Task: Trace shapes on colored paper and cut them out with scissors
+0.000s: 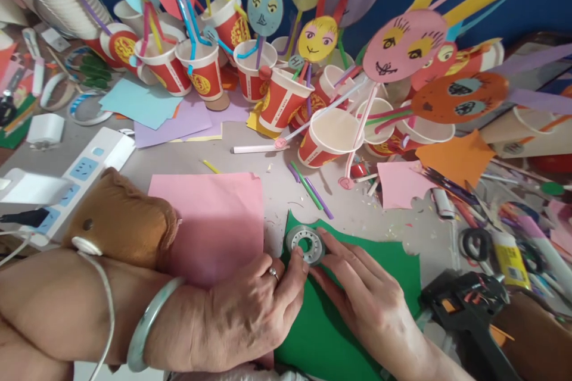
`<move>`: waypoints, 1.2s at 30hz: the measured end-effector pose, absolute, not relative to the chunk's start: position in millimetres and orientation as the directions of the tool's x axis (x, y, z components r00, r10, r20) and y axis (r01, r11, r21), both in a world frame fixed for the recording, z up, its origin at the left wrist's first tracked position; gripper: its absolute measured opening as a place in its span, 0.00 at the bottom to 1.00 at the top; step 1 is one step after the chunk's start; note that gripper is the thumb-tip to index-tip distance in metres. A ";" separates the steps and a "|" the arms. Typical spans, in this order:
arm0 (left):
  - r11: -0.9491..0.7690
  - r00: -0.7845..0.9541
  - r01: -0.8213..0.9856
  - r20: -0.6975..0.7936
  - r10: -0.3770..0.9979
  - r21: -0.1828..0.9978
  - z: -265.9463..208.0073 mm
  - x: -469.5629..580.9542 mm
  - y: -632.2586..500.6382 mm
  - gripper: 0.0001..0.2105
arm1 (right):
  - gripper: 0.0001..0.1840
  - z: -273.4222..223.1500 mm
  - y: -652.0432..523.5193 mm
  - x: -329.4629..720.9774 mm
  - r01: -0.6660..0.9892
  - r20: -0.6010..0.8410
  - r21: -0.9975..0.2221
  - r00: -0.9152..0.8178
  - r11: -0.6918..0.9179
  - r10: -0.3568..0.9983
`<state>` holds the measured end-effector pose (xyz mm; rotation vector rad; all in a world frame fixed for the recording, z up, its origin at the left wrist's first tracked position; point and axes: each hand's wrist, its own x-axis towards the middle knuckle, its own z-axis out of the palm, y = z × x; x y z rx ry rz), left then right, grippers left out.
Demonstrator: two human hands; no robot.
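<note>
Low over a sheet of green paper (357, 303) with a ragged cut edge, both hands grip a small roll of clear tape (316, 245). My left hand (241, 309), with a ring on a finger and a pale bangle (145, 324) at the wrist, is closed, its fingertips at the roll's near left side. On the opposite side, the fingers of my right hand (366, 297) close on the roll's right edge. Beside my left hand lies a sheet of pink paper (210, 220). The tape's loose end cannot be made out.
Decorated paper cups (330, 137) with straws and paper faces stand along the back. A power strip (83, 172) and brown pouch-like object (120, 220) lie left. A hot glue gun (469, 303), glue stick (509, 259) and scissors (487, 202) lie right. Cut straws (308, 187) sit mid-table.
</note>
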<state>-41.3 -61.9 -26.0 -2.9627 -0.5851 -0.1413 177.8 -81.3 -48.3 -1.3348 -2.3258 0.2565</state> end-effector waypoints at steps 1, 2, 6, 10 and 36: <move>-0.922 0.925 0.375 0.111 0.364 -0.096 -25.1 -41.5 -61.3 0.20 | 0.03 -48.1 -82.1 178.2 0.777 0.281 -0.347 -0.448 0.525 0.849; -0.927 0.929 0.364 0.108 0.354 -0.095 -24.2 -41.9 -60.7 0.19 | 0.03 -47.9 -83.0 178.7 0.782 0.280 -0.322 -0.460 0.534 0.843; -0.935 0.937 0.341 0.115 0.330 -0.100 -22.0 -43.3 -59.2 0.19 | 0.05 -47.1 -85.7 181.1 0.783 0.275 -0.237 -0.514 0.576 0.812; -0.927 0.930 0.360 0.126 0.347 -0.105 -23.6 -43.3 -60.0 0.19 | 0.06 -47.5 -85.6 183.1 0.771 0.269 -0.201 -0.550 0.604 0.791; -0.924 0.931 0.364 0.081 0.357 -0.113 -26.9 -43.2 -60.6 0.20 | 0.02 -47.6 -79.0 176.4 0.791 0.244 -0.323 -0.460 0.519 0.854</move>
